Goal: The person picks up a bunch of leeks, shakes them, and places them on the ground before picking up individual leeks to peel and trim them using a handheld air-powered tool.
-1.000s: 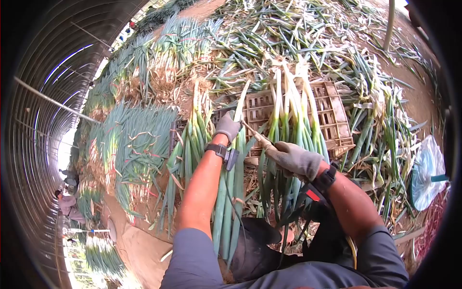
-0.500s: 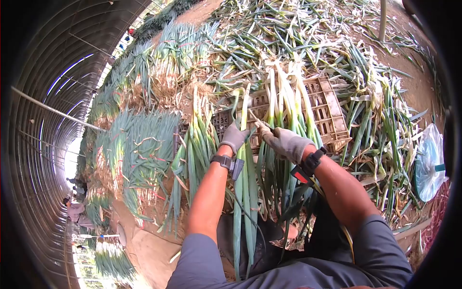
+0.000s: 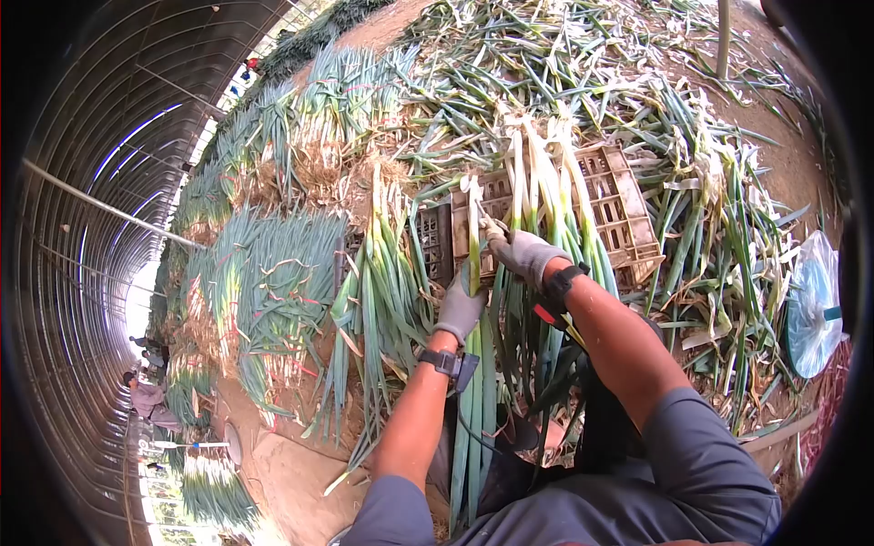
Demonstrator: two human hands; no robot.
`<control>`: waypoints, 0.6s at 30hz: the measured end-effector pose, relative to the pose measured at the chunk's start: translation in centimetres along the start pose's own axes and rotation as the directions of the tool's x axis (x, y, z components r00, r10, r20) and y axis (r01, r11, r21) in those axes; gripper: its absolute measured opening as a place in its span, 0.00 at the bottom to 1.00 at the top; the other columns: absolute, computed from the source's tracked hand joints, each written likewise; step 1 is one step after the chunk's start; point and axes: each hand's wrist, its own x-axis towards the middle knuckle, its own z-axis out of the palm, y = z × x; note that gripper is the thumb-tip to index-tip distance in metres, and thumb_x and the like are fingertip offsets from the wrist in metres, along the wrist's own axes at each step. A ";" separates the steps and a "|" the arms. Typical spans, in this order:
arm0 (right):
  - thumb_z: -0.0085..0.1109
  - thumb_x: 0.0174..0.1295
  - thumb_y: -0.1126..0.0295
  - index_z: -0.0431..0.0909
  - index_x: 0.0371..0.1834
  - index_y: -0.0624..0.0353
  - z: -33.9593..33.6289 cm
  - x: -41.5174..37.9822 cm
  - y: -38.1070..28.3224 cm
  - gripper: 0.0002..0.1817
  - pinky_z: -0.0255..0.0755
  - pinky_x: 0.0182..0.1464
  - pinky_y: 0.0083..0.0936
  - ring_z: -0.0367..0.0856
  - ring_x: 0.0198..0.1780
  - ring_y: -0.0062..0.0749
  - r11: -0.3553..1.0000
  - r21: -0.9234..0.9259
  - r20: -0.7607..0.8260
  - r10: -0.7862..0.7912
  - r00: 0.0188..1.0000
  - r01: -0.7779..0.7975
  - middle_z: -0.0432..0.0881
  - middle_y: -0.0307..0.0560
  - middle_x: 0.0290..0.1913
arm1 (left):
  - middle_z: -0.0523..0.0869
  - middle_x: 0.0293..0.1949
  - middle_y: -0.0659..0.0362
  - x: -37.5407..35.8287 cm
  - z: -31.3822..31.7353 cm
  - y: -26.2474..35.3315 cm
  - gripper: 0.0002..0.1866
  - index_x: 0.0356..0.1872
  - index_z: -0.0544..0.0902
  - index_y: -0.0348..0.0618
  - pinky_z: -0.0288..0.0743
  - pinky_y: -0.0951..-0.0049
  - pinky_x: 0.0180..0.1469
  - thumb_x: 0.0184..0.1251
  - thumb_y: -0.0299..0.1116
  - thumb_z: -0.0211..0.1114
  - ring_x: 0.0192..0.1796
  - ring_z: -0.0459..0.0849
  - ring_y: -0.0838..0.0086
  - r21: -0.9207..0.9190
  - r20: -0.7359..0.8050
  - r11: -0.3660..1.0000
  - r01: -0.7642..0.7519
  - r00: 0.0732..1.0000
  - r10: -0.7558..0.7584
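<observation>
My gloved left hand (image 3: 462,308) is wrapped round a green onion stalk (image 3: 473,227), whose white end points up and whose long leaves hang down to my lap. Beside it, my gloved right hand (image 3: 526,257) is closed near that stalk's white part; what its fingers hold is too small to make out. Just beyond the right hand, a bunch of thick onions (image 3: 543,177) lies across a brown plastic crate (image 3: 619,205). To the left of my left hand rests another pile of onions (image 3: 382,264).
Rows of bundled onions (image 3: 282,264) lie at the left. Loose leaves (image 3: 564,64) cover the ground ahead and right. A plastic bag (image 3: 813,309) sits at the far right, and a pole (image 3: 724,36) stands behind. Another person (image 3: 150,400) is at the far left.
My left hand has moved down the stalk, toward my body and slightly right. A curled leaf beside the stalk has come away to the left. My right hand has shifted slightly left.
</observation>
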 end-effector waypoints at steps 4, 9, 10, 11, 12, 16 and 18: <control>0.42 0.73 0.31 0.82 0.50 0.67 1.1 2.0 1.1 0.43 0.79 0.32 0.38 0.82 0.26 0.38 0.999 -0.038 -0.087 0.008 0.996 -0.012 0.83 0.48 0.30 | 0.87 0.58 0.42 -1.6 1.3 -1.4 0.36 0.78 0.68 0.49 0.80 0.57 0.61 0.69 0.35 0.68 0.59 0.87 0.46 -0.047 -0.032 0.999 0.007 0.999 -0.008; 0.41 0.73 0.30 0.81 0.52 0.64 0.1 -0.3 -1.2 0.42 0.78 0.34 0.39 0.83 0.28 0.40 0.998 0.034 -0.013 -0.055 0.998 0.055 0.84 0.49 0.32 | 0.89 0.53 0.44 -2.9 2.2 -3.1 0.33 0.73 0.73 0.46 0.79 0.57 0.59 0.68 0.39 0.69 0.55 0.88 0.47 -0.214 -0.059 0.977 -0.015 0.998 0.002; 0.40 0.74 0.30 0.81 0.55 0.62 0.0 -0.6 -1.2 0.41 0.78 0.36 0.40 0.84 0.30 0.42 0.998 0.036 0.012 -0.055 0.998 0.054 0.85 0.51 0.33 | 0.90 0.53 0.45 -3.3 2.0 -2.8 0.32 0.73 0.73 0.47 0.79 0.58 0.59 0.69 0.39 0.69 0.55 0.89 0.50 -0.254 -0.042 0.967 -0.007 0.999 -0.004; 0.38 0.74 0.30 0.79 0.61 0.58 -0.4 -0.7 -1.2 0.41 0.79 0.41 0.41 0.86 0.35 0.45 0.999 0.001 0.068 -0.035 0.997 0.035 0.86 0.55 0.37 | 0.90 0.53 0.48 -4.0 1.8 -2.5 0.32 0.74 0.74 0.48 0.79 0.59 0.58 0.69 0.39 0.69 0.54 0.89 0.54 -0.281 0.008 0.958 0.052 0.999 -0.051; 0.37 0.74 0.30 0.78 0.67 0.54 -0.7 -0.9 -1.2 0.41 0.81 0.46 0.43 0.89 0.40 0.49 0.999 -0.035 0.124 -0.010 0.992 0.014 0.88 0.59 0.40 | 0.90 0.54 0.50 -4.7 1.7 -2.1 0.32 0.74 0.74 0.49 0.79 0.61 0.58 0.70 0.39 0.70 0.54 0.89 0.57 -0.306 0.062 0.945 0.113 0.993 -0.099; 0.40 0.74 0.30 0.80 0.61 0.57 -2.8 -4.0 -3.1 0.40 0.77 0.33 0.40 0.84 0.30 0.37 0.997 0.051 0.145 0.048 0.988 -0.055 0.84 0.48 0.33 | 0.89 0.57 0.55 -5.3 2.2 -2.0 0.33 0.77 0.72 0.47 0.77 0.66 0.61 0.72 0.35 0.70 0.54 0.86 0.66 -0.323 -0.056 0.946 -0.016 0.998 -0.002; 0.43 0.73 0.30 0.80 0.53 0.61 -3.3 -4.5 -3.0 0.39 0.74 0.29 0.36 0.80 0.28 0.33 0.990 0.144 0.077 -0.006 0.997 -0.005 0.80 0.44 0.32 | 0.88 0.58 0.54 -5.0 0.6 -0.3 0.34 0.78 0.70 0.43 0.76 0.68 0.64 0.72 0.33 0.70 0.56 0.86 0.67 -0.295 -0.073 0.955 -0.019 0.997 -0.003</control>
